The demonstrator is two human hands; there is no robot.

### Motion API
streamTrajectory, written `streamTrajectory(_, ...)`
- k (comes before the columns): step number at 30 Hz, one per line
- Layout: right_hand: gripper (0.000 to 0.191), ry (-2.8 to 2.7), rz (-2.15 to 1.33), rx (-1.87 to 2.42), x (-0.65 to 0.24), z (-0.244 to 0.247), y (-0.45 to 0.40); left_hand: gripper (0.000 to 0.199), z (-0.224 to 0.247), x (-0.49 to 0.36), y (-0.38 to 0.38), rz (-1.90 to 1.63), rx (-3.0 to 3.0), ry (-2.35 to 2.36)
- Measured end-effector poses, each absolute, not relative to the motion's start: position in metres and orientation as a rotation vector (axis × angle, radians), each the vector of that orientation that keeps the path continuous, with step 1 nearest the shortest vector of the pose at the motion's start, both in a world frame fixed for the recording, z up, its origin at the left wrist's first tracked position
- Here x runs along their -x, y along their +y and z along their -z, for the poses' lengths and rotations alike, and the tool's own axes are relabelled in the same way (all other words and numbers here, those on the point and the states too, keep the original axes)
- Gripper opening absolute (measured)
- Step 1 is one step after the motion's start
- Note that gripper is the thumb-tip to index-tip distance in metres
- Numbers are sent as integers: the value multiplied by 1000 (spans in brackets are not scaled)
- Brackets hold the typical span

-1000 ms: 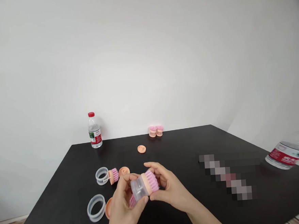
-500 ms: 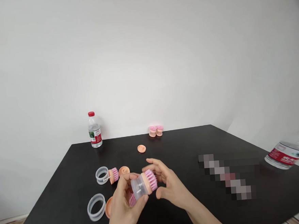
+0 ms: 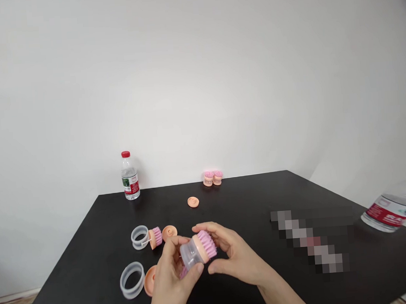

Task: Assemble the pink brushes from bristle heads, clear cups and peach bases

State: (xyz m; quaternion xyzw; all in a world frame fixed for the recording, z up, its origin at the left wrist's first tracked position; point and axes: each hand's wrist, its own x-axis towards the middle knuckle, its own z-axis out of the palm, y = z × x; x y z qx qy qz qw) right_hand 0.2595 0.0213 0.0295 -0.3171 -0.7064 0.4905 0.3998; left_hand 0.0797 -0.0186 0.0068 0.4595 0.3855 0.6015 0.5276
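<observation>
Left hand (image 3: pixel 171 272) grips a pink-bristled dish brush (image 3: pixel 198 248) by its clear base; right hand (image 3: pixel 234 254) curves around its head, above the bench (image 3: pixel 234 200).

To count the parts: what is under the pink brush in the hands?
Pink bristles show beneath the brush; the left hand covers the rest, hiding their base.

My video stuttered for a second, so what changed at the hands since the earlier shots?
The right hand lifted its fingers off the pink-bristled brush, then closed back around it. The left hand kept hold, and the brush barely moved. The clear plastic ring and water bottle stayed put.
</observation>
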Motion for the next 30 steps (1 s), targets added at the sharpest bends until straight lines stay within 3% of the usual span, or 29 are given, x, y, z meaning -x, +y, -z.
streamTrajectory(4, 59, -1718, -1234, 859, -257, -24, 23, 40, -7, -79, -19, -1466, -1149, 925)
streamTrajectory(9, 73, -1663, -1313, 755, -255, -21, 26, 39, -8, -78, -22, -1513, -1285, 1039)
streamTrajectory(12, 67, -1649, -1314, 729, -255, -21, 25, 38, -7, -78, -23, -1497, -1348, 1064)
streamTrajectory(15, 59, -1634, -1310, 758, -256, -20, 24, 29, -5, -79, -24, -1483, -1472, 1106)
streamTrajectory(21, 68, -1666, -1330, 779, -256, -21, 25, 13, -2, -82, -27, -1473, -1692, 1225)
streamTrajectory(26, 74, -1638, -1346, 697, -261, -18, 32, 34, -15, -74, -21, -1653, -1474, 1220)
streamTrajectory(30, 45, -1597, -1057, 992, -264, -6, 62, 44, -24, -62, -12, -1710, -1198, 1165)
